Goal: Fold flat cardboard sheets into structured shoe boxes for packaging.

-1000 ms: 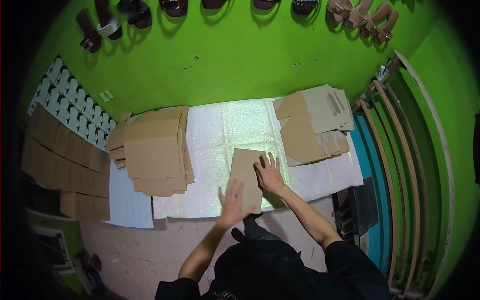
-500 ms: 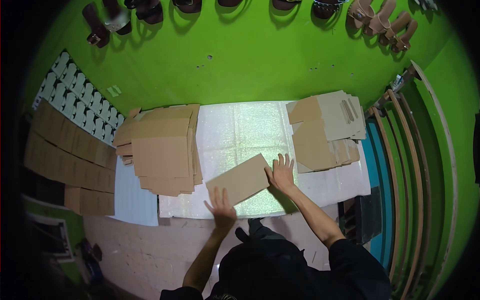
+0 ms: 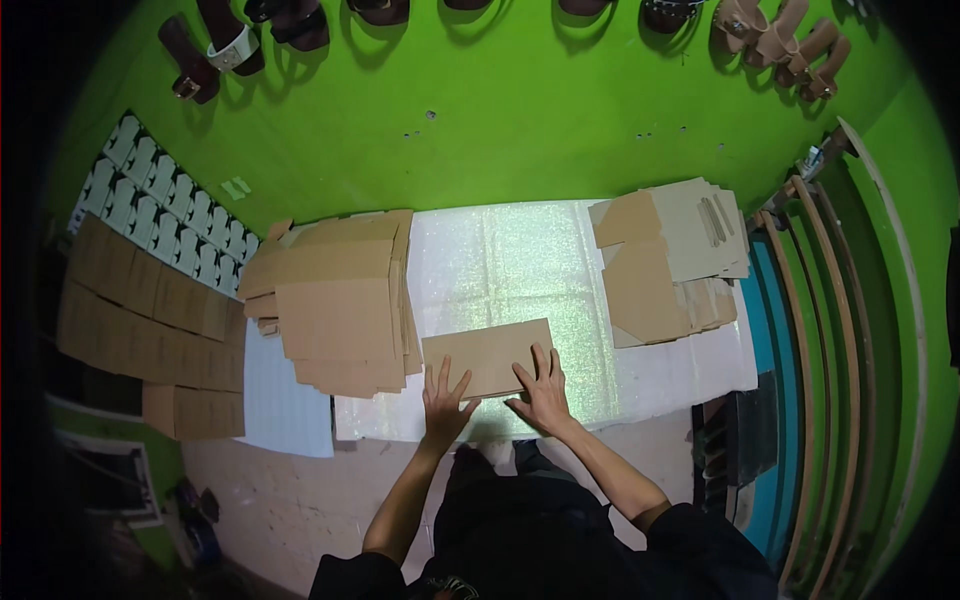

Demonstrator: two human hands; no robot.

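A flat rectangular piece of brown cardboard [image 3: 488, 350], perhaps a folded box, lies on the shiny white covering of the table [image 3: 510, 260], close to its front edge. My left hand [image 3: 445, 405] rests on its near left corner, fingers spread. On the near right part of the same piece lies my right hand [image 3: 544, 393], fingers also apart and pointing away from me. Neither hand is wrapped round anything. Whether the cardboard has more than one layer I cannot tell.
Flat cardboard sheets are piled on the table's left [image 3: 338, 315]; another cardboard pile [image 3: 640, 290] occupies its right. Brown boxes [image 3: 150, 300] stand farther left. Wooden rails [image 3: 830, 330] run along the right side. Sandals [image 3: 770, 40] hang on the green wall.
The cardboard has turned from a slant to nearly square with the table edge. My right hand has shifted from its right edge down onto its near right part.
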